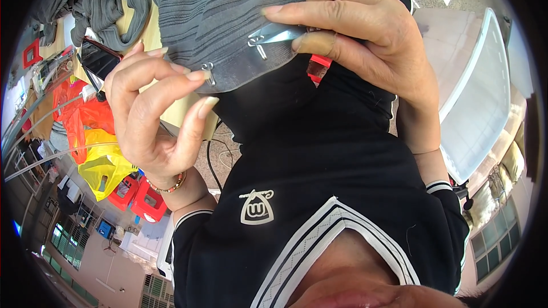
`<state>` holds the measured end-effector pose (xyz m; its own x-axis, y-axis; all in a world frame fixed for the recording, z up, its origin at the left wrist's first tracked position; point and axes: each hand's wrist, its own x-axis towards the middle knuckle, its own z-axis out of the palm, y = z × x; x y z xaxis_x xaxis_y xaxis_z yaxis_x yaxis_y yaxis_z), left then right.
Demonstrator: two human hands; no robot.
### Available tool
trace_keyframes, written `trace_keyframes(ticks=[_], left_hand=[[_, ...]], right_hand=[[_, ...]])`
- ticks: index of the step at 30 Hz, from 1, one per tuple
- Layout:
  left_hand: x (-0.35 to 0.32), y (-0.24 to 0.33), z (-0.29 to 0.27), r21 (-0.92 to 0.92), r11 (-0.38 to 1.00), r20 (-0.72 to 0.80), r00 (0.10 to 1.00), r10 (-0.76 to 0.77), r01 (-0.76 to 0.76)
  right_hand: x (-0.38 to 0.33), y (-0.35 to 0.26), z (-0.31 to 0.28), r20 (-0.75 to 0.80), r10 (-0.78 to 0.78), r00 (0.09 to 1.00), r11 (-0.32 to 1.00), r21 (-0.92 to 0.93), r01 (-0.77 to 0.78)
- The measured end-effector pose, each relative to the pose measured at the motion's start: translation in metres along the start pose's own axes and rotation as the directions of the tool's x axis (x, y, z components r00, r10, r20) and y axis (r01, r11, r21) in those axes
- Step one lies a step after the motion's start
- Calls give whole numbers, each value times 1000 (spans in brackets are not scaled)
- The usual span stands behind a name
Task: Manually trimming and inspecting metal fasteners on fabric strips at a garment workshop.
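A grey pleated, ribbed garment [228, 8] lies in front of me. Along its smooth near band sit two small silver wire hooks, one left [209, 73] and one right [258, 47]. My left hand [154, 94] has its index fingertip on the band at the left hook; the thumb stands apart below the fabric's edge, the other fingers loosely spread. Between thumb and index finger my right hand [365, 34] grips pointed silver snips [279, 34], the tip against the right hook. The handle end of the snips is hidden in my palm.
More grey knit garments [111, 8] lie on a wooden table at the far left, near a dark phone [98, 60]. Red [85, 115] and yellow [105, 162] plastic bags and red stools [149, 199] are on my left. To the right stands a white-rimmed panel [476, 97].
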<state>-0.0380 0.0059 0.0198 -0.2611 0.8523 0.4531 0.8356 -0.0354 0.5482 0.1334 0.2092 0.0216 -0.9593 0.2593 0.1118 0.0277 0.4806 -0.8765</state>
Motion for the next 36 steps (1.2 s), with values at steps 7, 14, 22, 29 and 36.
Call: trace_keyframes(ticks=[7, 14, 22, 29, 36], left_hand=[[6, 17, 9, 66, 979, 44, 981, 190, -193], [-4, 12, 11, 178, 979, -6, 995, 99, -96], [-27, -6, -1, 141, 990, -38, 999, 19, -13], [-21, -5, -4, -130, 991, -113, 993, -13, -2], [15, 14, 1, 41, 996, -101, 991, 88, -85]], right_hand=[[-1, -2, 3, -32, -21, 999, 1000, -10, 21], [-9, 16, 7, -210, -12, 978, 986, 162, 47], [-16, 26, 20, -227, -93, 970, 970, 199, 139], [-12, -3, 16, -79, 74, 994, 972, 229, -54], [-15, 25, 34, -203, -226, 953, 971, 28, 236]])
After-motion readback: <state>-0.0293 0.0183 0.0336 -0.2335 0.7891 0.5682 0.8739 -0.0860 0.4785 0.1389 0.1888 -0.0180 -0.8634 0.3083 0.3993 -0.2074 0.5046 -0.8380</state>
